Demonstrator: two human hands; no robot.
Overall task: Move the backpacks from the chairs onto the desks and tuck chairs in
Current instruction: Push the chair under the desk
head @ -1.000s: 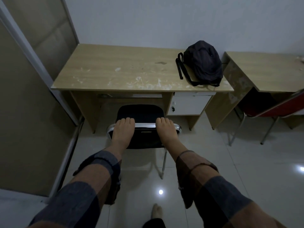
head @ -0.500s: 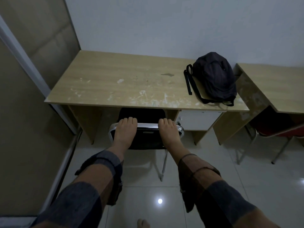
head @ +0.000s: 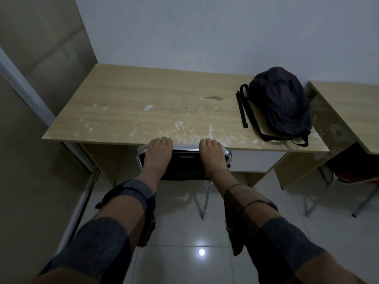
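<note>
A black chair [head: 184, 167] with a chrome frame stands under the front edge of the wooden desk [head: 131, 103]; its seat is hidden beneath the desktop. My left hand [head: 156, 154] grips the left part of the chair's backrest top, fingers curled over the chrome bar. My right hand [head: 211, 155] grips the right part the same way. A dark backpack [head: 281, 101] lies on the desk's right end, its straps spread toward the left and front.
A second wooden desk [head: 348, 107] adjoins on the right, with a red chair [head: 356, 175] partly under it. A beige partition [head: 26, 140] with a metal rail closes off the left. White wall behind, glossy tiled floor [head: 184, 253] below.
Both hands have pushed the black chair forward; its seat went from standing out in front of the desk to hidden under it. I have stepped closer to the desk.
</note>
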